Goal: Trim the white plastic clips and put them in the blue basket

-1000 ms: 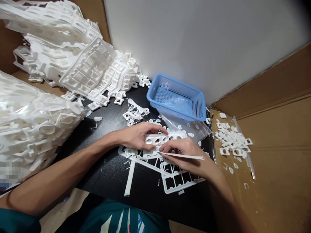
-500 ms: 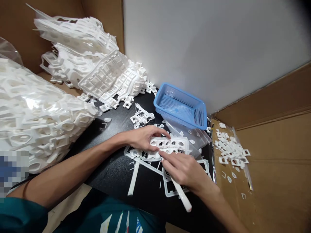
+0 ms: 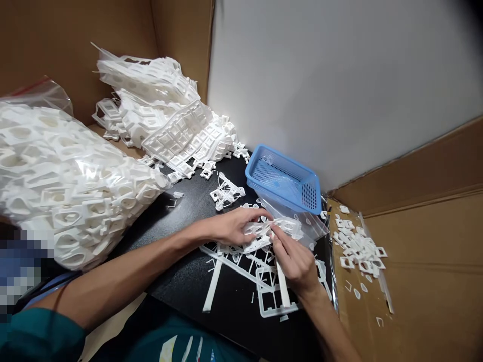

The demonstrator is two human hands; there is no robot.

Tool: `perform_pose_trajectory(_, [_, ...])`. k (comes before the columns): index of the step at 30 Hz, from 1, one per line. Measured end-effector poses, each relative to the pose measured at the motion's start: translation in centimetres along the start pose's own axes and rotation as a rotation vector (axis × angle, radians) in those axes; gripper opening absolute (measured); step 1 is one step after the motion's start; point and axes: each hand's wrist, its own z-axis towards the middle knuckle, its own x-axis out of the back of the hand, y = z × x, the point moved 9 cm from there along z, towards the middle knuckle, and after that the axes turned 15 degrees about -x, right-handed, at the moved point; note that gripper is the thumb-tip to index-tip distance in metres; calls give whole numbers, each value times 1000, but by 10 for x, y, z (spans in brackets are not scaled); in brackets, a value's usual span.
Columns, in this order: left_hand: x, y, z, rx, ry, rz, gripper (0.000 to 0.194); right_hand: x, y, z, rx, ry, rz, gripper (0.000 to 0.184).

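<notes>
My left hand [image 3: 236,226] grips the left end of a white plastic strip [image 3: 291,227] with rows of rounded openings, thumb and fingers on either side. At the strip's middle, my right hand [image 3: 296,259] is closed around a long white-handled tool [image 3: 282,286]. Its tip meets the strip near my fingers and is hidden, so its kind does not show. Under both hands lie white plastic frames [image 3: 279,312] with thin crossbars. A flat white stick [image 3: 213,287] rests on the black table, left of those frames.
Beyond my hands stands a blue perforated basket [image 3: 285,173], with a clear plastic bag [image 3: 315,229] by it. A bulging bag of white parts [image 3: 75,191] and a heap of white moulded sheets [image 3: 151,100] fill the left. Loose white pieces [image 3: 352,239] lie on cardboard [image 3: 426,251] at right.
The strip has tilted up, with its face turned at a steeper angle. My right hand has swung the tool's handle more upright. The whole view has shifted slightly.
</notes>
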Motion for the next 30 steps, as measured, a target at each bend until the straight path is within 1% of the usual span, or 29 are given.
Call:
perform_pose_trajectory(2, [-1,1,0,-1,-2,23,62,-7,0,1,-16,-3,-39,17])
perform_pose_trajectory(4, [0,0,-1,15,-8,32,63,-10,7,1,-46,11,-60,18])
perform_pose_trajectory(6, [-2,-2,-5,46,-43,10,66,-4,24,2,-118,67,-76,19])
perform_pose_trajectory(8, [-5,-4,-8,80,-100,-30,69,8,45,1,-204,148,-80,18])
perform_pose_trajectory(9, [-5,-4,-9,96,-114,-43,69,11,56,0,-247,148,-74,17])
perform_pose_trajectory(10, [-4,-4,-10,111,-111,-49,67,16,63,-1,-258,164,-74,17])
perform_pose_trajectory(12, [1,-3,-9,138,-58,-71,62,23,75,-5,-297,196,-116,16])
perform_pose_trajectory(15, [10,1,-6,156,77,-163,56,29,91,-13,-402,220,-230,12])
perform_pose_trajectory(16, [13,2,-5,165,114,-204,59,29,97,-17,-451,220,-261,10])
perform_pose_trajectory(18, [16,3,-3,180,166,-274,75,26,110,-23,-558,176,-305,6])
perform_pose_trajectory(20, [18,3,-2,188,192,-355,93,22,124,-30,-685,101,-334,11])
perform_pose_trajectory(22, [19,3,-1,196,222,-450,100,20,134,-35,-781,45,-344,16])
perform_pose_trajectory(23, [20,1,-1,214,236,-490,101,21,136,-36,-809,47,-342,17])
perform_pose_trajectory(25, [20,-3,-3,268,261,-520,99,24,136,-35,-810,60,-333,19])
perform_pose_trajectory(28, [20,-6,-5,319,252,-456,93,24,127,-30,-730,57,-316,19])
perform_pose_trajectory(30, [17,-6,-3,314,223,-428,86,25,120,-28,-709,81,-202,13])
